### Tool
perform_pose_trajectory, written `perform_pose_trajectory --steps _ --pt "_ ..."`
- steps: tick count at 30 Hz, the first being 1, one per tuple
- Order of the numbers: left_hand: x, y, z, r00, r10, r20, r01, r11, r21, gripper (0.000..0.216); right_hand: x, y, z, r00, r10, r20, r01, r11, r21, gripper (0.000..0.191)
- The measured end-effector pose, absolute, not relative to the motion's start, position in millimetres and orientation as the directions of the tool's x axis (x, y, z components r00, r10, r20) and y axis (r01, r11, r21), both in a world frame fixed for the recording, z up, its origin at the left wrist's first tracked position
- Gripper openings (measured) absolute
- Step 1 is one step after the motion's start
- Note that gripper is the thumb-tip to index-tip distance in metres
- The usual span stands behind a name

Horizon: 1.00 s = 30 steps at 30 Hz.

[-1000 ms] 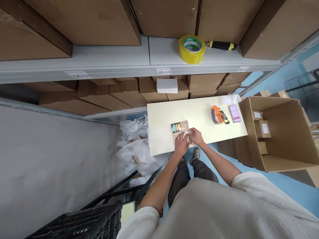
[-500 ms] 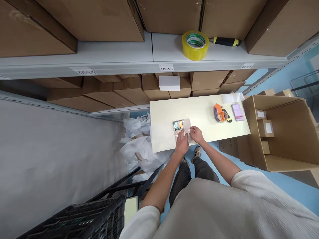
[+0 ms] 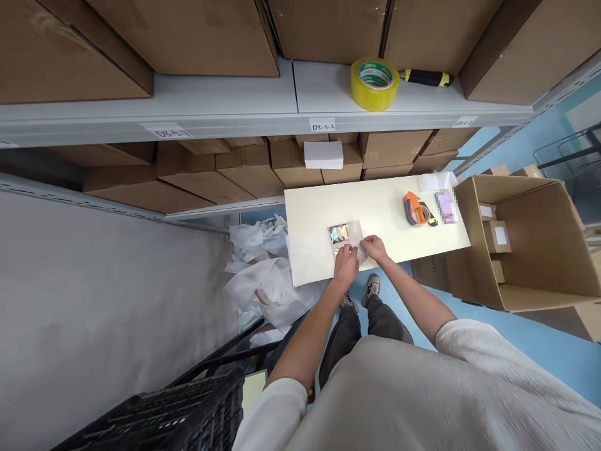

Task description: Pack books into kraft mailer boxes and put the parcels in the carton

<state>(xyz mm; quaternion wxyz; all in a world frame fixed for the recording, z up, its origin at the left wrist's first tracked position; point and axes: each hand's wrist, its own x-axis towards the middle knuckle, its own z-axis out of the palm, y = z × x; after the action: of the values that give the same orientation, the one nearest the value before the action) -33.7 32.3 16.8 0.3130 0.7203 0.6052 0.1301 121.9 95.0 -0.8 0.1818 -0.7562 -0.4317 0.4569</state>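
Observation:
A small flat packet (image 3: pixel 339 233) with a dark, teal and yellow picture lies on the cream table top. Under and beside it is a thin translucent white sheet (image 3: pixel 355 231). My left hand (image 3: pixel 346 265) has its fingers curled together over the packet's lower part and the sheet's near edge; what sits between the fingertips is hidden. Just to the right, my right hand (image 3: pixel 375 248) pinches the right edge of the sheet. The two hands are close together but apart.
On the table (image 3: pixel 314 207) lie an orange tape dispenser (image 3: pixel 414 208), a black-yellow cutter and a pixelated purple item (image 3: pixel 446 207). An open carton (image 3: pixel 544 250) stands right. Crumpled white sheets (image 3: pixel 263 282) lie left, a black crate (image 3: pixel 197 413) near. Shelf above holds yellow tape (image 3: pixel 374 94).
The view has shifted slightly. Both hands stay at the packet and sheet, my right hand still pinching the sheet's edge and my left fingers a little more drawn together.

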Motion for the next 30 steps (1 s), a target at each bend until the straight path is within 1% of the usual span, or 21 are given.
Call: perform_pose_trajectory --steps 3,6,9,13,19,22,24,27,30 --pt "-34.4 27.8 18.9 0.259 0.952 -0.166 0.773 -0.101 0.626 0.046 121.3 95.1 2.3 0.215 0.817 -0.535 0.457 -0.568 -0.685 0.025" --pt "-32.8 24.4 23.8 0.249 0.948 -0.197 0.818 -0.097 0.566 0.047 119.8 95.4 4.5 0.172 0.810 -0.561 0.448 -0.572 -0.687 0.020" --pt "-31.1 22.4 29.0 0.203 0.945 -0.256 0.868 -0.053 0.494 0.047 116.5 95.6 6.2 0.155 0.806 -0.571 0.456 -0.571 -0.683 0.015" --pt "-30.2 22.5 34.5 0.202 0.939 -0.280 0.879 -0.048 0.474 0.046 112.5 96.3 8.9 0.171 0.795 -0.582 0.448 -0.589 -0.673 0.013" --pt "-26.7 28.2 40.3 0.196 0.943 -0.270 0.851 -0.027 0.524 0.047 113.6 97.8 13.7 0.199 0.785 -0.586 0.414 -0.610 -0.676 0.027" --pt "-26.0 35.1 40.2 0.200 0.945 -0.261 0.812 -0.010 0.584 0.047 115.0 98.4 18.8 0.208 0.795 -0.569 0.413 -0.599 -0.686 0.028" --pt "-27.4 40.0 39.6 0.188 0.948 -0.258 0.767 0.022 0.641 0.042 114.6 98.8 24.6 0.203 0.806 -0.556 0.425 -0.584 -0.692 0.029" --pt "-31.7 44.0 42.2 0.131 0.956 -0.264 0.704 0.099 0.704 0.032 111.5 99.1 37.5 0.177 0.829 -0.530 0.454 -0.547 -0.703 0.033" --pt "-37.6 43.0 52.3 0.029 0.968 -0.250 0.703 0.158 0.693 0.029 105.6 99.0 53.5 0.115 0.862 -0.494 0.470 -0.486 -0.737 0.042"
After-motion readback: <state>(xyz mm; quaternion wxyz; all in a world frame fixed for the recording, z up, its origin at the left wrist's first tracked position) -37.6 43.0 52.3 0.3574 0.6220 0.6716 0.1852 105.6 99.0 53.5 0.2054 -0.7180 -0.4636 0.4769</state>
